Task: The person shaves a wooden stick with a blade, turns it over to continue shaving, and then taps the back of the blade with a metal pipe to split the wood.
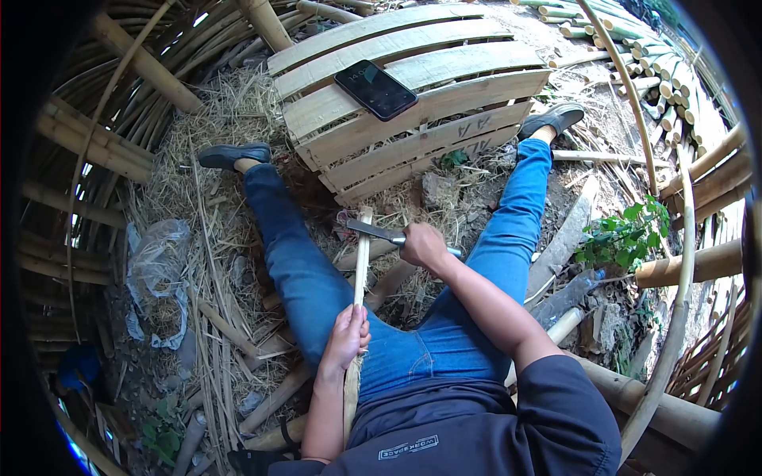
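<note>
My left hand [346, 339] is wrapped round a long, pale bamboo strip [362, 266] and rests near my lap. The strip runs from beside my hip up between my legs. In my right hand [424, 247], fingers closed on its grip, is a knife [379, 232] with a flat grey metal blade. Its blade lies crosswise over the strip close to the upper end, and the blue-grey tip of the handle shows past my fist.
A slatted wooden crate [429, 119] stands ahead between my feet, with a phone [375, 90] on top. Shavings [202, 166] cover the ground. A clear plastic bag [159, 262] lies left, a leafy plant [627, 236] right. Cut bamboo poles [663, 75] are piled behind.
</note>
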`<state>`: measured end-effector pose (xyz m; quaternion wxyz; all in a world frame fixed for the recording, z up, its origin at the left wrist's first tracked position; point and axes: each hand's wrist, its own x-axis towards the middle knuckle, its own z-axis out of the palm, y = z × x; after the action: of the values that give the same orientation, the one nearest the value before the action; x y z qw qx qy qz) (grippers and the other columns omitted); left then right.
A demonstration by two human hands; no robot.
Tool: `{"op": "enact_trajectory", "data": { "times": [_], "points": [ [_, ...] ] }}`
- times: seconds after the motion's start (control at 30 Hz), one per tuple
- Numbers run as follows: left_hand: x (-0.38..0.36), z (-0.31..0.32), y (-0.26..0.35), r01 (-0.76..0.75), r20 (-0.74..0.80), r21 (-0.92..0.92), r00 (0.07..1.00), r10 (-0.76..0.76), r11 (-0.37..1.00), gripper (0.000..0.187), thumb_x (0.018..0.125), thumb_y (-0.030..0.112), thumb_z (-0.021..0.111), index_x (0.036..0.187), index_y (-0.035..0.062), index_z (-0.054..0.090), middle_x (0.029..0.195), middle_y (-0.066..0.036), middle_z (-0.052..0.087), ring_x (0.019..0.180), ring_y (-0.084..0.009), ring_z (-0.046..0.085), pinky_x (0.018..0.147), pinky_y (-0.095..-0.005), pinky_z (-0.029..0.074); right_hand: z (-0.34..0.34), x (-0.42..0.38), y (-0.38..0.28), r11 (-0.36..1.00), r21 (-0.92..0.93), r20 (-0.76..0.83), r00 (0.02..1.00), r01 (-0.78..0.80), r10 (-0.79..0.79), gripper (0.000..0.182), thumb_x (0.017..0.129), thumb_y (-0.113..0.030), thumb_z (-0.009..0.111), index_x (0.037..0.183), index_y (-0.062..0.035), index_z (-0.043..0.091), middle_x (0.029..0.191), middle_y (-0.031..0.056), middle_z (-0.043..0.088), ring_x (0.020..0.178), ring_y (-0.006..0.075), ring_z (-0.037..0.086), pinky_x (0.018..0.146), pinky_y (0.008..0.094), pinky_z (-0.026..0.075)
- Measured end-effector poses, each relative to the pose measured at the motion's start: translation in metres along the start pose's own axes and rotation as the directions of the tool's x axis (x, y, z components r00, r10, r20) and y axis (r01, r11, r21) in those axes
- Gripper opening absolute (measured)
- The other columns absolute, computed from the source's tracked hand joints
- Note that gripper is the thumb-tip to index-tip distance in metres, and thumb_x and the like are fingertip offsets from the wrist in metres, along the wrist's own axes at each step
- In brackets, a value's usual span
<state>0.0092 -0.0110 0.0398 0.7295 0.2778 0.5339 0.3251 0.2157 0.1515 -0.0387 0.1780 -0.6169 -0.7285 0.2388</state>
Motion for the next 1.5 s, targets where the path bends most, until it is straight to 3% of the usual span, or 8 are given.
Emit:
{"op": "enact_trajectory", "data": {
  "times": [0.33,0.5,0.67,0.87,0.97,1.23,1.4,1.5],
  "points": [
    [0.001,-0.009,0.006,0.043,0.042,-0.189,0.998,-0.036,0.981,0.034,0.107,0.042,0.035,0.091,0.0132,0.042,0.059,0.008,0.027,0.042,-0.0009,0.021,0.035,-0.0188,0.017,-0.008,0.003,0.011,0.998,0.043,-0.016,0.999,0.034,-0.033,0.016,0.07,-0.016,0.064,0.077,-0.005,0.072,0.075,0.0233,0.067,0.075,0.0411,0.068,0.076,0.0498,0.054],
    [0.005,-0.013,0.005,0.066,0.103,-0.229,0.994,-0.043,0.971,0.034,0.107,0.044,0.035,0.09,0.0144,0.042,0.059,0.008,0.026,0.043,-0.001,0.02,0.035,-0.0187,0.017,-0.011,-0.019,-0.012,0.99,0.002,0.221,0.966,0.138,-0.135,0.019,0.072,-0.018,0.064,0.081,-0.0042,0.072,0.08,0.0235,0.069,0.081,0.0396,0.069,0.078,0.0484,0.055],
    [0.005,-0.018,0.001,0.052,0.093,-0.221,0.995,-0.032,0.974,0.033,0.106,0.043,0.036,0.089,0.0147,0.041,0.059,0.008,0.026,0.043,-0.0011,0.021,0.036,-0.019,0.017,-0.003,-0.027,-0.019,0.995,0.064,0.293,0.952,0.077,-0.093,0.022,0.07,-0.017,0.064,0.083,-0.0025,0.073,0.083,0.0252,0.069,0.084,0.0406,0.069,0.081,0.0475,0.055],
    [0.001,-0.003,-0.003,-0.054,-0.072,0.04,0.996,0.057,0.998,0.032,0.107,0.041,0.038,0.089,0.014,0.041,0.061,0.008,0.027,0.043,-0.0009,0.024,0.037,-0.0199,0.019,0.0,-0.018,-0.012,0.994,-0.03,0.199,0.976,0.101,-0.093,0.019,0.067,-0.013,0.061,0.08,-0.0025,0.071,0.08,0.0256,0.068,0.08,0.042,0.068,0.077,0.049,0.055],
    [-0.005,0.003,-0.005,-0.047,-0.043,0.075,0.998,0.051,0.996,0.032,0.107,0.04,0.038,0.089,0.0138,0.041,0.061,0.008,0.027,0.043,-0.0009,0.025,0.037,-0.0198,0.019,-0.001,0.005,0.003,0.999,-0.003,0.047,0.998,-0.05,0.05,0.02,0.065,-0.013,0.062,0.078,-0.0011,0.071,0.078,0.0257,0.067,0.079,0.0427,0.068,0.077,0.0491,0.055],
    [0.002,-0.014,0.001,0.039,0.066,-0.18,0.997,-0.028,0.983,0.029,0.107,0.036,0.039,0.088,0.0147,0.041,0.061,0.008,0.027,0.044,-0.0012,0.022,0.037,-0.0181,0.018,-0.012,0.006,0.01,1.0,0.03,-0.074,0.997,0.003,-0.001,0.016,0.068,-0.014,0.063,0.075,-0.0015,0.07,0.077,0.0251,0.067,0.078,0.0419,0.068,0.079,0.0479,0.055],
    [0.006,-0.022,0.002,0.067,0.139,-0.31,0.99,-0.025,0.948,0.027,0.107,0.035,0.039,0.089,0.015,0.041,0.062,0.008,0.027,0.045,-0.0013,0.022,0.037,-0.018,0.018,-0.009,-0.005,0.001,0.988,0.134,0.14,0.986,0.072,-0.091,0.018,0.067,-0.015,0.064,0.081,-0.0053,0.071,0.081,0.0208,0.07,0.08,0.0388,0.069,0.079,0.047,0.055],
    [0.006,-0.018,0.002,0.048,0.116,-0.231,0.993,-0.022,0.972,0.026,0.107,0.034,0.039,0.089,0.0152,0.041,0.062,0.008,0.027,0.045,-0.0013,0.023,0.036,-0.0187,0.018,-0.007,-0.01,-0.013,0.992,0.003,0.236,0.964,0.128,-0.125,0.018,0.067,-0.014,0.063,0.081,-0.006,0.072,0.081,0.0212,0.07,0.08,0.039,0.069,0.079,0.0477,0.055]
  ]
}}
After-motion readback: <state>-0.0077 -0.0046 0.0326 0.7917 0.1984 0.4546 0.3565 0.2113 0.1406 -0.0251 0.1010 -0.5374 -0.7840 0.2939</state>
